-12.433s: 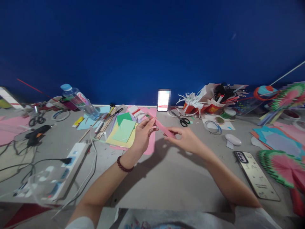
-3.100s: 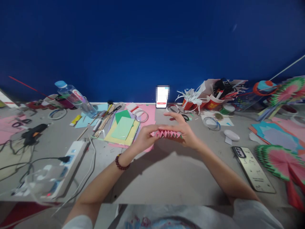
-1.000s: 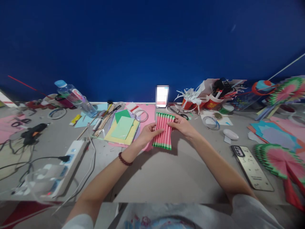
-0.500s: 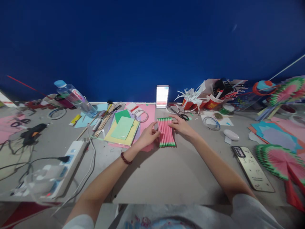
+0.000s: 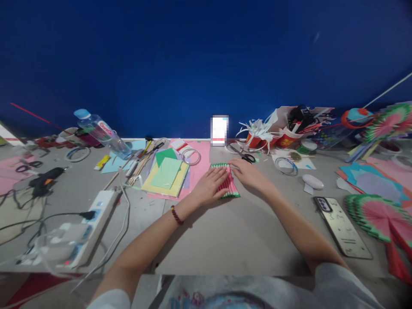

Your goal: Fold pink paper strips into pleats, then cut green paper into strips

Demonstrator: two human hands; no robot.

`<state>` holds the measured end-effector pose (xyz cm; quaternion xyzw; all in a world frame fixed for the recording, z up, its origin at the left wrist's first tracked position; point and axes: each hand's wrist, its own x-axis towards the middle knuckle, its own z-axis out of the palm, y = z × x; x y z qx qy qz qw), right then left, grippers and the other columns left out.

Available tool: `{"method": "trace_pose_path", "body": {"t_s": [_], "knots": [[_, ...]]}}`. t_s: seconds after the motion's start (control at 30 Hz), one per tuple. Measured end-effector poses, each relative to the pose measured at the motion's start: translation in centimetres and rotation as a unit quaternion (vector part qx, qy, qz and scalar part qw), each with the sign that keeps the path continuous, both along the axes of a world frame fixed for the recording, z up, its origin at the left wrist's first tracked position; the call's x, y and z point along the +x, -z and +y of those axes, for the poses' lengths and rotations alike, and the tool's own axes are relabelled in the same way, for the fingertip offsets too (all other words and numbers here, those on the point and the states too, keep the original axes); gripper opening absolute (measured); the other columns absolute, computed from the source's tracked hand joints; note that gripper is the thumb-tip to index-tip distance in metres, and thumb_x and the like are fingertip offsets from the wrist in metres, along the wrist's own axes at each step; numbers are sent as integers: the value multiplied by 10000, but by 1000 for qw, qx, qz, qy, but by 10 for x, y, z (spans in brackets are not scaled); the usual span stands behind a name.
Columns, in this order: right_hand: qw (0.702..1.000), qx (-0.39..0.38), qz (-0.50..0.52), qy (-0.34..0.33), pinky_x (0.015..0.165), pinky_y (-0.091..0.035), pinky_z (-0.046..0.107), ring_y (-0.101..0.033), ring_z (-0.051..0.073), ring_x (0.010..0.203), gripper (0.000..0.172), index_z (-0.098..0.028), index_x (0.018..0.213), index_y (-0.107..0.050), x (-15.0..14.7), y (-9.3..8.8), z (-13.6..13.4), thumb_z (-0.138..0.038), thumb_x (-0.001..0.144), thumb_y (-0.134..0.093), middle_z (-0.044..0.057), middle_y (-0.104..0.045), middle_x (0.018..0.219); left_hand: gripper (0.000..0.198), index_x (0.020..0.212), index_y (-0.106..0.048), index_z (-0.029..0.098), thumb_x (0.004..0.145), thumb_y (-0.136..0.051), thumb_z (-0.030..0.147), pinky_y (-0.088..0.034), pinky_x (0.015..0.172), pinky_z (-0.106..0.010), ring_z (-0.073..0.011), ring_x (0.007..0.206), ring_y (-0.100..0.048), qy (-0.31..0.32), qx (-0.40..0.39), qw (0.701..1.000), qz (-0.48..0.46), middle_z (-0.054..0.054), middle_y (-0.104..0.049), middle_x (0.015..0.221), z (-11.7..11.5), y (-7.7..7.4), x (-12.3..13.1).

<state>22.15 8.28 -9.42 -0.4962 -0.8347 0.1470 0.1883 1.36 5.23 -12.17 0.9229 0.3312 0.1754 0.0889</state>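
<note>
A pleated pink paper strip with green edges (image 5: 233, 188) lies on the grey table in front of me. Across its folds rests my left hand (image 5: 213, 185), flat with the fingers stretched out, covering much of the pleats. At the paper's right edge is my right hand (image 5: 246, 174); its fingers bend toward the top right corner and touch there, though the fingertips are partly hidden. Just beyond my right hand lie black-handled scissors (image 5: 247, 158). Left of the pleated paper, a pink sheet (image 5: 201, 156) lies partly under stacked coloured papers (image 5: 165, 174).
A power strip (image 5: 93, 229) with cables and a glue gun (image 5: 46, 181) lie at left, near a tilted water bottle (image 5: 104, 134). On the right are a phone (image 5: 343, 227), a white mouse (image 5: 312, 182) and a finished-looking paper fan (image 5: 376, 214). Cups of tools (image 5: 286, 138) stand behind.
My left hand has moved from the paper's left edge to lie flat over the pleats. My right hand has shifted slightly down at the right edge. The pleats look more slanted.
</note>
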Motion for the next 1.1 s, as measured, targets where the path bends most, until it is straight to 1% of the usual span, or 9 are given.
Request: {"method": "trace_pose_path", "body": {"t_s": [0.07, 0.2, 0.47, 0.73, 0.83, 0.9, 0.93, 1.0, 1.1], "knots": [[1000, -9, 9, 0, 994, -439, 395, -590, 239, 1120, 292, -172, 1128, -642, 2, -5, 1, -204, 914, -447, 116, -659, 1179, 684, 1476, -305, 142, 936, -361, 558, -154, 1192, -467, -279, 1451, -229, 34, -16, 999, 39, -141, -306, 1542, 1, 3, 2], [999, -29, 27, 15, 1028, -408, 413, -560, 250, 1173, 295, -214, 1154, -643, 7, -11, 2, -270, 912, -483, 102, -636, 1223, 744, 1500, -249, 150, 921, -344, 606, -126, 1199, -413, -253, 1458, -212, 67, -54, 995, 55, -128, -264, 1559, 5, 8, 0], [997, -68, 29, -29, 1019, -408, 418, -557, 246, 1164, 308, -227, 1178, -627, 11, -5, 2, -294, 906, -497, 88, -615, 1255, 733, 1503, -249, 169, 915, -381, 587, -114, 1200, -414, -253, 1458, -214, 68, -69, 995, 25, -122, -272, 1557, 3, 10, -2], [996, -78, 47, 9, 979, -426, 418, -586, 271, 1118, 281, -214, 1131, -650, 10, -13, -1, -291, 891, -527, 113, -652, 1193, 698, 1505, -230, 157, 936, -372, 535, -101, 1202, -454, -262, 1467, -176, 60, -79, 995, -14, -126, -236, 1571, 3, 12, -3], [996, -70, 29, 52, 924, -449, 403, -611, 267, 1050, 322, -182, 1150, -623, 2, -9, -5, -362, 910, -506, 131, -660, 1151, 595, 1492, -252, 156, 969, -315, 433, -174, 1187, -469, -248, 1452, -228, -22, -63, 989, -135, -143, -278, 1557, 6, 7, -9], [993, -66, 12, 100, 874, -464, 407, -621, 283, 1009, 427, -162, 1194, -585, -9, -4, -11, -462, 902, -502, 153, -656, 1136, 511, 1440, -350, 166, 982, -273, 378, -260, 1154, -468, -240, 1401, -335, -113, -57, 966, -224, -152, -393, 1495, 10, 1, -16], [992, -57, 1, 114, 889, -454, 418, -600, 306, 1062, 526, -157, 1253, -544, -15, -1, -16, -521, 875, -526, 167, -635, 1185, 481, 1396, -412, 168, 986, -261, 368, -295, 1135, -464, -238, 1359, -396, -152, -60, 953, -254, -154, -465, 1439, 13, -2, -20], [990, -41, -35, 129, 935, -415, 467, -545, 363, 1152, 714, -129, 1343, -467, -30, 4, -25, -615, 826, -538, 212, -580, 1269, 465, 1307, -495, 150, 992, -236, 373, -374, 1077, -426, -228, 1261, -499, -206, -73, 931, -294, -160, -559, 1331, 20, -10, -32], [985, -19, -89, 144, 914, -400, 509, -527, 398, 1145, 788, -144, 1417, -388, -48, 10, -37, -641, 820, -515, 226, -558, 1270, 442, 1234, -543, 163, 978, -300, 429, -425, 1012, -394, -229, 1174, -559, -255, -75, 916, -301, -134, -614, 1251, 32, -24, -56]]}}
